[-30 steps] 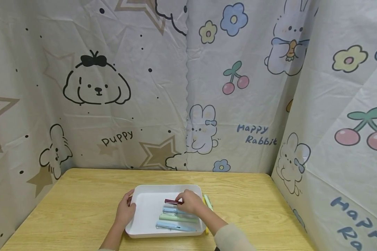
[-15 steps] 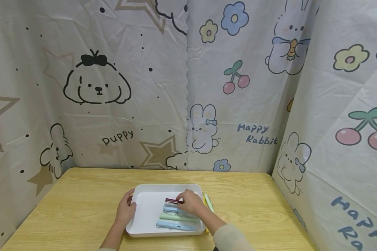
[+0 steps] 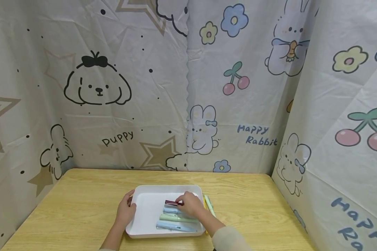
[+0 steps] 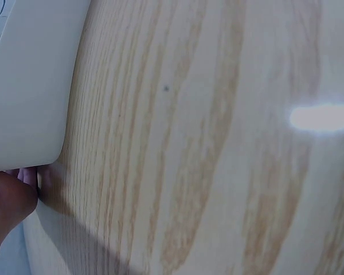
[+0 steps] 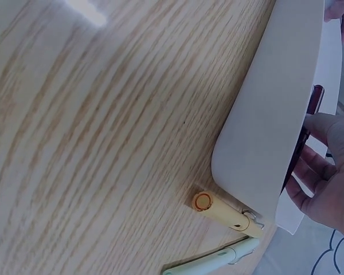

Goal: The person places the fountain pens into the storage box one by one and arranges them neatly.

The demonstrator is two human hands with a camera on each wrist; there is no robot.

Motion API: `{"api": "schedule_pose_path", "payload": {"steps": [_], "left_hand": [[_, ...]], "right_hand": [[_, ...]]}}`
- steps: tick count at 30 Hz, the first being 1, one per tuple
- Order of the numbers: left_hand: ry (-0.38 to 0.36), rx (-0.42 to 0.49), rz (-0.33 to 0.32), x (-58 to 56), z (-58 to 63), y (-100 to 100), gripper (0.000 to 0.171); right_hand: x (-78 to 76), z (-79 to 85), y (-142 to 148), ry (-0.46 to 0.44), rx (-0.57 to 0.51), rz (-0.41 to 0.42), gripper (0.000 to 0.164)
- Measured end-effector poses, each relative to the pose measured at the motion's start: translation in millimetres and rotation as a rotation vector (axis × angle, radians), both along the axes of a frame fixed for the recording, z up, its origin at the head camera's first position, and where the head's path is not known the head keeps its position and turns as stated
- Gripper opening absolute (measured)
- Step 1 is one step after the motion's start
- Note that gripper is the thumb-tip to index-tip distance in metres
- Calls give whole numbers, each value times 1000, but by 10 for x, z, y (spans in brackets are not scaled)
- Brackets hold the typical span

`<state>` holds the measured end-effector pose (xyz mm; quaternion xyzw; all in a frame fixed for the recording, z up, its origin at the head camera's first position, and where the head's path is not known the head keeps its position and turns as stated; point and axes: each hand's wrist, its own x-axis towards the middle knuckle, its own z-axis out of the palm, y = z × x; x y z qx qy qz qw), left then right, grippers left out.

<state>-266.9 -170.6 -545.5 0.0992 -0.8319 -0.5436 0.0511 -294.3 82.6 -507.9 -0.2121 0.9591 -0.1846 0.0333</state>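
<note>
My right hand (image 3: 191,203) pinches a dark red pen (image 3: 172,202) over the right part of a white tray (image 3: 144,211). In the right wrist view, the thumb and fingers hold this dark red pen (image 5: 315,100) just inside the tray's long wall. Below it in the tray lie a light blue pen (image 3: 171,210), a green pen (image 3: 176,218) and another light blue pen (image 3: 176,227), roughly parallel. My left hand (image 3: 125,211) holds the tray's left end at the rim; in the left wrist view only part of that hand (image 4: 11,197) shows, against the tray's corner.
A pale green pen (image 3: 209,204) and a yellow pen (image 5: 223,213) lie on the wooden table (image 3: 245,209) beside the tray's right end. Printed curtains (image 3: 163,104) stand behind the table and at both sides.
</note>
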Motion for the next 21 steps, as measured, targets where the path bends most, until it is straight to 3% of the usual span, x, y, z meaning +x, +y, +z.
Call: {"api": "schedule_pose_path", "payload": {"steps": [10,21], "left_hand": [[-10,-16,3,0,0,8,55],[41,-30,22,-4,-45,14,54]], "right_hand": [[-6,-32,5,13,-22,4,19],[-9,-52,28,-12,-32,-26,20]]}}
